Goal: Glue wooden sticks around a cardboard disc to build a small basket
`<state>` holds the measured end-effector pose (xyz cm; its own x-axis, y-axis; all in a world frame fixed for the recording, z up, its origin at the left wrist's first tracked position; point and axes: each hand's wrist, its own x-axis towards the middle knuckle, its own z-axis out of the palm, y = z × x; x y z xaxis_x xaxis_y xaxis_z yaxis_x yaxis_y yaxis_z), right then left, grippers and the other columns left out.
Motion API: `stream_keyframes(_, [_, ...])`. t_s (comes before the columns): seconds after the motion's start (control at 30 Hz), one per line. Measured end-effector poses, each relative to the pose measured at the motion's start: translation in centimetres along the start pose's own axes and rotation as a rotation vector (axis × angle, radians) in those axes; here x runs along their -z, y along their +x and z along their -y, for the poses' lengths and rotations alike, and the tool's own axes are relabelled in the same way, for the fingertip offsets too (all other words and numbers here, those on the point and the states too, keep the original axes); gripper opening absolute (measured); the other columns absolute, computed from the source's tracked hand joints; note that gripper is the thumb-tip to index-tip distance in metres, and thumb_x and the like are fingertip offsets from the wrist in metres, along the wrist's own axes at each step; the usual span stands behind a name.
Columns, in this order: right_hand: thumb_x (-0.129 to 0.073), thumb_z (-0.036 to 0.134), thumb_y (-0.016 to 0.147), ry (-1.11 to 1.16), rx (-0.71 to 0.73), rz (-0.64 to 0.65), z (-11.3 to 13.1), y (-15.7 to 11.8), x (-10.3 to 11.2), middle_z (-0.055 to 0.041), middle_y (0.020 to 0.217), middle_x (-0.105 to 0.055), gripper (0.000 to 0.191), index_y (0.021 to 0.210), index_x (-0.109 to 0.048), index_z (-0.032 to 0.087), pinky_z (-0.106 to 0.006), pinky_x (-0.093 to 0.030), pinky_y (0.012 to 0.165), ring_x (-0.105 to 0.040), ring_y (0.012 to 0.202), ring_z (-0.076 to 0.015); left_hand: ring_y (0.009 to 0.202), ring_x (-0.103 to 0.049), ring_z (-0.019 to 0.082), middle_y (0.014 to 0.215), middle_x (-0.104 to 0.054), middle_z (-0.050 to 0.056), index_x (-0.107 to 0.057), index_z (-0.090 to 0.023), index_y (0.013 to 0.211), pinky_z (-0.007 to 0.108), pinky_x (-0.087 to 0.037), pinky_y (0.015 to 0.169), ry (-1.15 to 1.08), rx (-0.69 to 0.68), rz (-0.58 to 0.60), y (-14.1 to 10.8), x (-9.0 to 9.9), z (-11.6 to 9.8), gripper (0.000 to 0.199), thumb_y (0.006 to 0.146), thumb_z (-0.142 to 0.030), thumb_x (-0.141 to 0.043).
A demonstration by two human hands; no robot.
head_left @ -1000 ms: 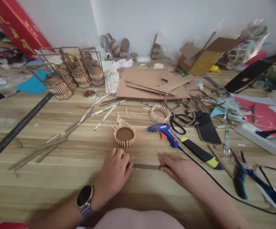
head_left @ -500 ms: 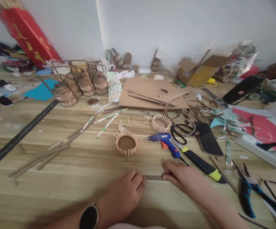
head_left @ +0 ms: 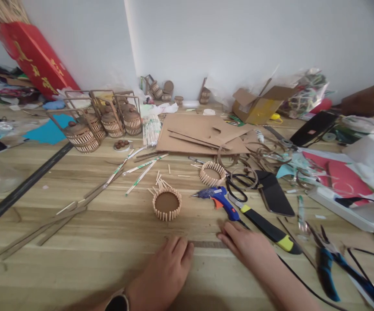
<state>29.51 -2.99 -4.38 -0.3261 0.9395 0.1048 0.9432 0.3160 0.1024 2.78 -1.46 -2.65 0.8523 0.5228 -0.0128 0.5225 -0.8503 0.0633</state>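
Observation:
A narrow brown cardboard strip [head_left: 209, 244] lies on the wooden table in front of me, stretched between my two hands. My left hand [head_left: 170, 261] rests over its left end, fingers curled and pressed down on it. Over the right end lies my right hand [head_left: 243, 242], its fingers curled together; the hand hides that end. Beyond my hands stands a round brown base ringed with short wooden sticks [head_left: 167, 205], with some loose sticks [head_left: 162, 183] behind it. A blue glue gun [head_left: 221, 199] lies right of this base, its nozzle pointing left.
A second stick ring [head_left: 212, 173], scissors [head_left: 238, 190], a utility knife [head_left: 271, 229], a phone [head_left: 275, 193] and pliers [head_left: 327, 259] crowd the right. Finished little baskets [head_left: 81, 137] stand back left. Flat cardboard [head_left: 190, 127] lies behind; long brown strips [head_left: 64, 211] lie left.
The view has shifted slightly, so the table things appear a little lower and further left. More of the strip shows beside my right hand, whose fingertips have moved slightly away from me.

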Motion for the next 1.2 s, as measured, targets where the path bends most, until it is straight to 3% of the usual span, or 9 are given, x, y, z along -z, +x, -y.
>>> stream_keyframes(0.2, [-0.042,0.032,0.099,0.009,0.038,-0.123,-1.4,1.0,2.3,-0.0029,0.072,-0.068,0.032,0.075,-0.061,0.022,-0.031,-0.045,0.062,-0.067,0.066,-0.0198,0.101,-0.057,0.025,0.117,-0.062,0.013,-0.048,-0.01,0.132,0.036,-0.051,0.086,-0.049,-0.007,-0.024,-0.1,-1.2,0.3,0.037,0.096,-0.014,-0.048])
stream_keyframes(0.37, [-0.045,0.031,0.097,0.029,-0.338,-0.029,-4.8,4.4,4.5,-0.0079,0.085,-0.072,0.029,0.085,-0.068,0.02,-0.031,-0.044,0.071,-0.067,0.081,-0.0216,0.099,-0.057,0.025,0.113,-0.062,0.012,-0.048,-0.012,0.131,0.037,-0.051,0.084,-0.086,0.007,-0.119,-0.2,-2.7,0.4,0.039,0.092,-0.01,-0.051])
stream_keyframes(0.53, [-0.045,0.031,0.095,-0.024,-0.567,-0.008,-7.4,8.7,3.6,-0.0142,0.086,-0.073,0.031,0.084,-0.069,0.015,-0.031,-0.039,0.062,-0.067,0.078,-0.0245,0.101,-0.056,0.025,0.114,-0.061,0.011,-0.051,-0.013,0.128,0.037,-0.05,0.088,-0.113,0.03,-0.122,-0.2,-2.2,0.2,0.037,0.092,-0.015,-0.056])
stream_keyframes(0.7, [-0.049,0.033,0.092,-0.037,-0.642,-0.006,-7.5,11.0,2.7,-0.014,0.081,-0.074,0.031,0.078,-0.07,0.015,-0.031,-0.035,0.06,-0.067,0.074,-0.0237,0.102,-0.056,0.025,0.113,-0.063,0.009,-0.054,-0.013,0.126,0.038,-0.049,0.089,-0.143,0.057,-0.105,-0.1,-1.5,0.2,0.035,0.092,-0.019,-0.058])
stream_keyframes(0.87, [-0.043,0.029,0.094,-0.098,-0.675,-0.148,-6.5,9.6,4.9,-0.0164,0.087,-0.072,0.032,0.082,-0.068,0.014,-0.037,-0.039,0.072,-0.065,0.087,-0.0301,0.098,-0.055,0.024,0.109,-0.065,0.008,-0.055,-0.012,0.123,0.037,-0.046,0.088,-0.103,0.002,-0.187,0.1,-1.5,0.3,0.03,0.095,-0.022,-0.054])
stream_keyframes(0.93, [-0.043,0.031,0.095,-0.1,-0.613,-0.226,-5.5,8.0,6.0,-0.0147,0.089,-0.071,0.03,0.085,-0.067,0.016,-0.038,-0.04,0.08,-0.063,0.09,-0.0287,0.097,-0.055,0.023,0.111,-0.066,0.008,-0.054,-0.011,0.124,0.037,-0.045,0.087,-0.074,-0.032,-0.227,0.1,-1.6,0.4,0.029,0.098,-0.022,-0.049])
stream_keyframes(1.03, [-0.048,0.03,0.094,0.109,-0.228,-0.454,-2.5,5.4,6.8,-0.0084,0.077,-0.068,0.022,0.081,-0.062,0.02,-0.035,-0.045,0.074,-0.063,0.076,-0.0234,0.099,-0.056,0.023,0.117,-0.064,0.012,-0.05,-0.011,0.126,0.038,-0.045,0.088,-0.091,-0.034,-0.264,0.2,-1.5,0.5,0.029,0.1,-0.02,-0.041])
stream_keyframes(1.13, [-0.05,0.019,0.093,0.285,0.122,-0.444,1.6,3.5,6.4,-0.0039,0.077,-0.07,0.012,0.086,-0.06,0.022,-0.036,-0.048,0.08,-0.063,0.074,-0.0199,0.095,-0.057,0.023,0.106,-0.065,0.01,-0.054,-0.014,0.113,0.038,-0.047,0.085,-0.238,0.009,-0.234,0.1,-1.0,0.6,0.02,0.1,-0.017,-0.04])
stream_keyframes(1.2, [-0.051,0.015,0.093,0.334,0.193,-0.441,4.0,2.7,5.8,-0.0019,0.076,-0.07,0.012,0.088,-0.059,0.021,-0.037,-0.047,0.087,-0.063,0.071,-0.0174,0.098,-0.057,0.024,0.104,-0.064,0.01,-0.054,-0.013,0.111,0.038,-0.047,0.088,-0.358,0.062,-0.244,0.0,-0.5,0.7,0.019,0.1,-0.019,-0.039])
